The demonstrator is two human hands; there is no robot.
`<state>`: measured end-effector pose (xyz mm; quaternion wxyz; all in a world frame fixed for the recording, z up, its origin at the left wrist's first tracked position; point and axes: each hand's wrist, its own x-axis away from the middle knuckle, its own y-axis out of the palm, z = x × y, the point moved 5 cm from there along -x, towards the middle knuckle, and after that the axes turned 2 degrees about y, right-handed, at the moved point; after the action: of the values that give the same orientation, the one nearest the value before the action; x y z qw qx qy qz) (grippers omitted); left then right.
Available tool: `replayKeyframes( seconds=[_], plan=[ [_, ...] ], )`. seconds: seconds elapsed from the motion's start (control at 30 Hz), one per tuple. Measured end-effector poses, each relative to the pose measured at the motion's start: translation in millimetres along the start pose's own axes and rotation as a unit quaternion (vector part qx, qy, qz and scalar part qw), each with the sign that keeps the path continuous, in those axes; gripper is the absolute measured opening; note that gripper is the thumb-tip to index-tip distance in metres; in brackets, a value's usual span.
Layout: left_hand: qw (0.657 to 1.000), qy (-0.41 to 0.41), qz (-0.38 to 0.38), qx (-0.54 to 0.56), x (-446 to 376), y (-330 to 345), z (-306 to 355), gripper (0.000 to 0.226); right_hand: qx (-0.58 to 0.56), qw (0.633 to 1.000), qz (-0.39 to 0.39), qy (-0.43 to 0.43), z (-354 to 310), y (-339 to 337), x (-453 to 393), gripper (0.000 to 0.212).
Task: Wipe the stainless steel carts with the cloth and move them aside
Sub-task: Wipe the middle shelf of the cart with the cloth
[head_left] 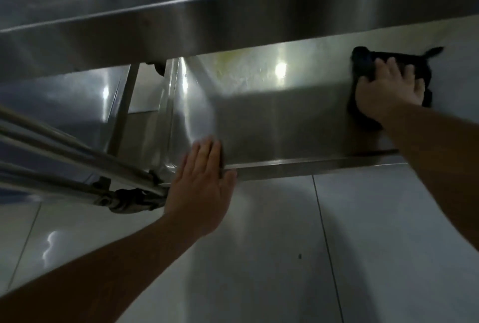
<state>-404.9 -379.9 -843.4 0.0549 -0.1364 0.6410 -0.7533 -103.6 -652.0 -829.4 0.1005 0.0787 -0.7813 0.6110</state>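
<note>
Head view looks down on the lower shelf (272, 120) of a stainless steel cart (181, 24), upper shelf edge running across the top of the frame. Image is dim and somewhat blurred.

Right hand (388, 89) at the right of the frame, arm reaching in from the right edge, forearm straight. Palm down on a dark cloth (368, 63), fingers (391, 68) spread and mostly straight, pressing the cloth flat on the shelf. Cloth sits at the right part of the lower shelf, near its back; it bunches up past the fingertips and one corner sticks out toward the upper right.

Left hand (202, 182) at centre frame, arm coming up from the lower left corner. Palm down, fingers straight and close together, laid over the front lip of the lower shelf near its left corner, thumb out along the lip to the right. It holds nothing.

Cart frame tubes (77, 156) run diagonally in from the left edge to the shelf's corner, just left of the left hand. A caster (129, 202) shows under that corner, blurred. Light tiled floor (285, 258) fills the lower frame, with a small dark speck on it. Bright light reflections on the shelf at upper centre.
</note>
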Motion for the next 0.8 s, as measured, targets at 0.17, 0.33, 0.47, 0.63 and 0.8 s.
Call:
replayKeyframes(
  seconds=[0.17,0.33,0.47,0.63,0.8],
  plan=[
    [0.999,-0.031,-0.017,-0.021,21.6,7.6,-20.5,0.089,-0.033,0.998,0.021,0.045,-63.4,29.7,30.5,0.069],
    [0.999,-0.035,-0.019,0.010,20.8,6.7,-21.3,0.090,0.006,0.994,-0.005,-0.107,-205.5,87.0,93.4,0.071],
    [0.998,-0.025,-0.060,0.006,22.4,5.3,-22.9,0.099,0.033,0.966,-0.043,-0.255,-307.7,128.9,141.8,0.072],
    [0.999,-0.008,-0.033,0.008,22.4,5.2,-23.3,0.096,0.069,0.859,-0.098,-0.497,-335.3,134.5,165.8,0.065],
    [1.000,-0.012,0.007,0.011,24.1,6.2,-23.7,0.093,0.089,0.882,-0.027,-0.462,-271.8,103.0,113.3,0.066]
  ],
)
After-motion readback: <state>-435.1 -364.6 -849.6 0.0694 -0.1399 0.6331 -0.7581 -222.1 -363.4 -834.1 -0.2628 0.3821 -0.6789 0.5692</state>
